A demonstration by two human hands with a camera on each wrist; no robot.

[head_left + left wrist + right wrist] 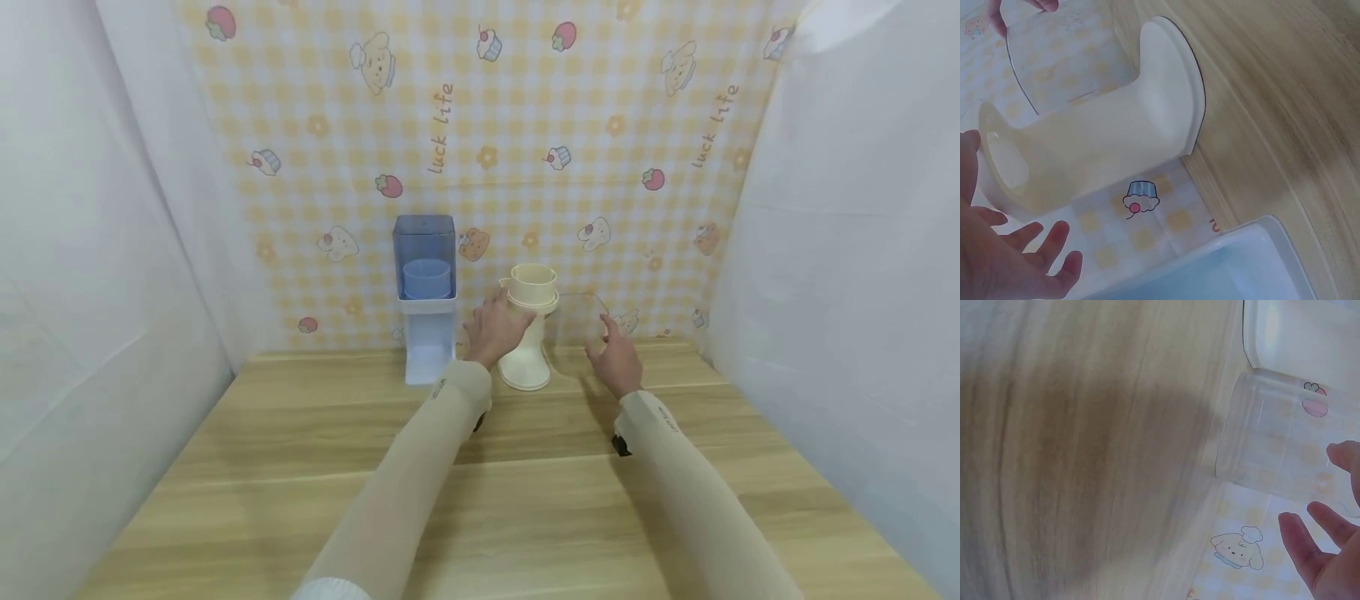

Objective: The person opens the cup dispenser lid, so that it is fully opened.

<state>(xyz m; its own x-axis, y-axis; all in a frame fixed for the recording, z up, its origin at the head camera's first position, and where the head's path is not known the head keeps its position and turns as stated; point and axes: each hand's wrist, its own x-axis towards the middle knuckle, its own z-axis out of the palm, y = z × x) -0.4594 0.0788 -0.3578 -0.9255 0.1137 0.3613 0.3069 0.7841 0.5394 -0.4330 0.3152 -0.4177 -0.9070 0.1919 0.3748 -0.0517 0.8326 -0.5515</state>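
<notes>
A cream-coloured dispenser stand [527,360] with a round cup-like top [533,287] stands near the back of the table. My left hand [496,331] is at the left side of its top, fingers spread and loosely bent; the left wrist view has the thumb close against the collar [1007,162], though contact is unclear. Right of the stand is a clear, open-rimmed cover [1272,434], its lower end at the tabletop. Beside the cover's upper edge is my right hand [618,360], thumb and fingers apart; whether they touch it is hard to tell.
A blue and white dispenser [427,333] with a dark translucent hood [424,233] stands left of the cream one. Behind both hangs a yellow checked cloth [525,108]. White sheets [832,242] flank the wooden table [525,517].
</notes>
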